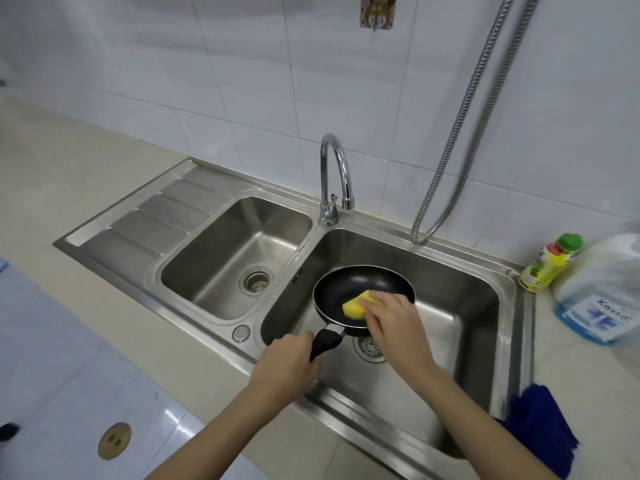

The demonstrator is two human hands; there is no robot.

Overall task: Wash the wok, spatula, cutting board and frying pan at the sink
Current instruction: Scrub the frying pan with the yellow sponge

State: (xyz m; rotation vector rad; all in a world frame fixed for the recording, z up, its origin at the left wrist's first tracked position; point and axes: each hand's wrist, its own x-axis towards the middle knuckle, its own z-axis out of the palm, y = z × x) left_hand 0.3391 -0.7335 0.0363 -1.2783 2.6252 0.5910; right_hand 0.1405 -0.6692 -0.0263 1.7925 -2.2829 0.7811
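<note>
Left hand (289, 362) on frying pan (360, 289) handle (sponge (354, 306) under right hand (394, 323)).

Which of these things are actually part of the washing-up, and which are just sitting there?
In use: small black frying pan, yellow sponge, right stainless sink basin, left hand, right hand.
Lying about: yellow green-capped bottle, large clear jug, blue cloth.

Brushed steel sink (450, 271), glossy black frying pan (349, 282), spongy yellow sponge (355, 306).
</note>
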